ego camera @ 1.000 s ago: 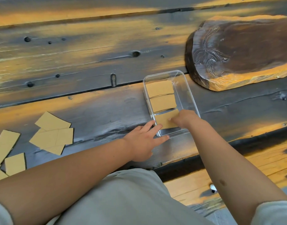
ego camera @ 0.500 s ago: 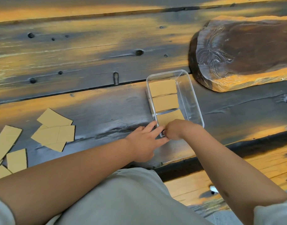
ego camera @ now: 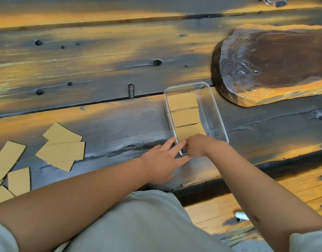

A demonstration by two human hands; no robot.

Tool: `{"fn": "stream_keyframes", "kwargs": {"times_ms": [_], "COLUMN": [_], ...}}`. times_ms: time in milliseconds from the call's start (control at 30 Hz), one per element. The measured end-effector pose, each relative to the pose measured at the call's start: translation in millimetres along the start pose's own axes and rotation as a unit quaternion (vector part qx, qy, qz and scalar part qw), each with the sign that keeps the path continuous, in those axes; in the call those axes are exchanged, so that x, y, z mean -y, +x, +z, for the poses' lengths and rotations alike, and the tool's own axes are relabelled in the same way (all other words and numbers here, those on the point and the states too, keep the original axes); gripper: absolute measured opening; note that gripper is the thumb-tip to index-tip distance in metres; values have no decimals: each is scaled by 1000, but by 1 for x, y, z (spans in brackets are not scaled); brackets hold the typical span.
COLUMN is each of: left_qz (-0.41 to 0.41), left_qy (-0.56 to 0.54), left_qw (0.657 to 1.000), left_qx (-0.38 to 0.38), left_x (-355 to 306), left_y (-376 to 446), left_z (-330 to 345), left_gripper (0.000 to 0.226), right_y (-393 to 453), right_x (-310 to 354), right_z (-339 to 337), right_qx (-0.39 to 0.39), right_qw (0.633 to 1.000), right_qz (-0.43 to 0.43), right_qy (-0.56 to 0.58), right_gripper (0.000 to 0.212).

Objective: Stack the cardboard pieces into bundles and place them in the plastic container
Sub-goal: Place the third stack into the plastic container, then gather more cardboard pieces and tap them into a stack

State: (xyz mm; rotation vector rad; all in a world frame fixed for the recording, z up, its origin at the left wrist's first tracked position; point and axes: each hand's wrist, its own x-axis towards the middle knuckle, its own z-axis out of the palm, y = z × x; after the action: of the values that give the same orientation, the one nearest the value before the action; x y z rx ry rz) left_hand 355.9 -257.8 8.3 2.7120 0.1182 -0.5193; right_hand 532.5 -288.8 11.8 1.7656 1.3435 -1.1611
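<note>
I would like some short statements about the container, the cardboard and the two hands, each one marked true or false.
1. Three cardboard bundles lie in a row along the left side of the plastic container. True.
2. The container has a lid on it. False: it is open at the top.
3. The left hand rests against the near left corner of the container. True.
4. The right hand is picking up loose pieces. False: it is at the near end of the container, by the nearest bundle.
5. Loose cardboard pieces lie on the wooden table to the left. True.
</note>
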Motion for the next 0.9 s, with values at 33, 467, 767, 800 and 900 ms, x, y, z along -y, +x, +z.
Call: {"fn": "stream_keyframes", "kwargs": {"times_ms": [33,467,767,800,900], "left_qz": [2,-208,-429,-444,-476], "left_qy": [-3,-86,-177,-186,-199], "left_qw": [1000,973,885,875,855], "left_qx": [-3,-46,-42,-47,-56], "left_x": [0,76,102,100,96], "left_y": [-1,-122,-269,-281,-312], "left_z": [0,54,120,128,150], "left_gripper": [80,83,88,89,90], "right_y": [-2,-29,36,45,66], "right_x": [0,38,203,223,278], "right_z": [-1,-36,-38,-36,-32], "right_qx": [-1,-403,-252,-240,-235], "right_qw": [1000,899,948,950,950], "right_qz": [-1,-37,-192,-198,-206], "right_qy": [-5,166,27,20,11], "right_gripper": [26,36,91,96,108]}}
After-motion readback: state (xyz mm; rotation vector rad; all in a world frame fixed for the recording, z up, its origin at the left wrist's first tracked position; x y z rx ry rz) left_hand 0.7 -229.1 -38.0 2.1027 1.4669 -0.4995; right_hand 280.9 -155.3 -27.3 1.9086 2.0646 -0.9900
